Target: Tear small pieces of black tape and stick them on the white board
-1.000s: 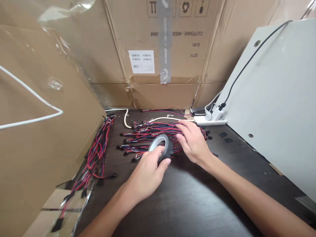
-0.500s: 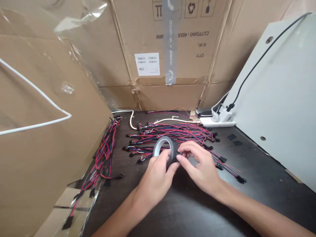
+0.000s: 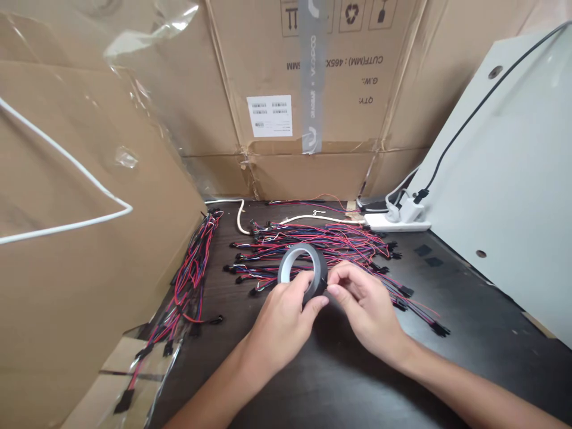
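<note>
My left hand (image 3: pixel 281 326) grips a roll of black tape (image 3: pixel 318 271) from below, with the roll standing on edge and its pale core showing. My right hand (image 3: pixel 367 308) is pressed against the roll's right side, its thumb and fingertips curled at the tape's edge. Just behind both hands lies a spread bundle of red, blue and black wires with black connectors (image 3: pixel 308 253). Some of its ends fan out past my right hand. The hands hide part of the bundle.
A second wire bundle (image 3: pixel 190 280) lies along a leaning cardboard sheet (image 3: pixel 89 238) at left, on the dark table (image 3: pixel 339 381). Behind stand a cardboard box (image 3: pixel 313 173), a white cable (image 3: pixel 241 217) and a power strip (image 3: pixel 395 222). A pale board (image 3: pixel 504 149) leans at right.
My right hand has moved off the wires, left and toward me, onto the roll. The roll now sits between both hands. The view has shifted slightly.
</note>
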`<state>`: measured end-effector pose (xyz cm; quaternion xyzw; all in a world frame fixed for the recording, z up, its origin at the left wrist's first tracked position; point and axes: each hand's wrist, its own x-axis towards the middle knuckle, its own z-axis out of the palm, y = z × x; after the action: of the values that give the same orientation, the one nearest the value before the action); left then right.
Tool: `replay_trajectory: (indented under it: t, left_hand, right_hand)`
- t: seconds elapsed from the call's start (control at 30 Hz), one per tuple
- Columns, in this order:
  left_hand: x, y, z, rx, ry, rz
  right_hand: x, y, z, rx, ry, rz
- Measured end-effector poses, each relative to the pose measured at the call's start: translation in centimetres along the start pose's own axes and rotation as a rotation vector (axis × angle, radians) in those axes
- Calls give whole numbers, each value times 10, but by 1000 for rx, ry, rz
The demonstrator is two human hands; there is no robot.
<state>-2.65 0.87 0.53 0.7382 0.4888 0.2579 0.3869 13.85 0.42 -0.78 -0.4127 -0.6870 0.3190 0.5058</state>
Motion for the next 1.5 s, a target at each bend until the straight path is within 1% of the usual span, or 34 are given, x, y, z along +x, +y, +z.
replay_trajectory:
  t: [0.1,0.17,0.27,0.33,0.4,0.43,0.5,0.53,0.57,0.63,0.7,0.77,0.83,0.87,0.93,1.0,1.07,1.17,1.27,1.4,1.5]
  left_hand:
    - [2,0,-2,-118,-30,-22]
    - [2,0,-3,-140,7,-12]
    - [0,0,-5,-125,72,30]
    - [-2,0,-5,-79,83,99]
    - [-3,0,-5,-20,94,157]
    - [-3,0,-5,-6,102,164]
    - [-3,-1,-4,-9,116,128]
    - [-3,-1,-3,-13,119,100]
    - [-3,-1,-3,-13,120,75]
    - [-2,-1,-3,5,121,46]
    - [-1,-1,-3,42,132,50]
    - [-1,0,-3,83,140,82]
    - [-1,0,-2,108,131,122]
    - [-1,-1,-1,118,117,140]
    - [-1,-2,2,143,80,160]
    - [-2,-2,5,163,50,156]
    - [-3,-2,6,161,31,135]
    - [-5,-1,6,140,5,103]
    - [-6,2,1,134,-7,88]
    - [-7,3,-6,116,-24,86]
    - [-6,1,-7,110,-24,59]
  right_hand:
    - [-4,0,0,-57,-34,-153]
    - [-6,-1,0,-66,-53,-219]
    - [-7,-1,-2,-64,-88,-296]
    - [-5,0,-5,-72,-104,-347]
    - [-3,2,-8,-104,-80,-378]
    - [-1,3,-9,-126,-52,-381]
    - [2,5,-10,-169,5,-345]
    - [3,7,-9,-167,24,-305]
    - [4,8,-9,-133,37,-250]
    - [5,10,-8,8,55,-124]
    - [6,10,-9,126,35,-44]
    - [6,8,-10,88,-56,-45]
    - [6,5,-10,-51,-142,-88]
    - [6,4,-10,-117,-158,-114]
    - [5,2,-8,-215,-139,-160]
    - [5,2,-6,-258,-111,-171]
    - [5,4,-5,-235,-102,-115]
    - [7,8,-8,-152,-90,12]
    - [9,11,-14,-140,-71,61]
    - [11,10,-17,-168,-84,34]
    - [10,8,-15,-204,-96,-63]
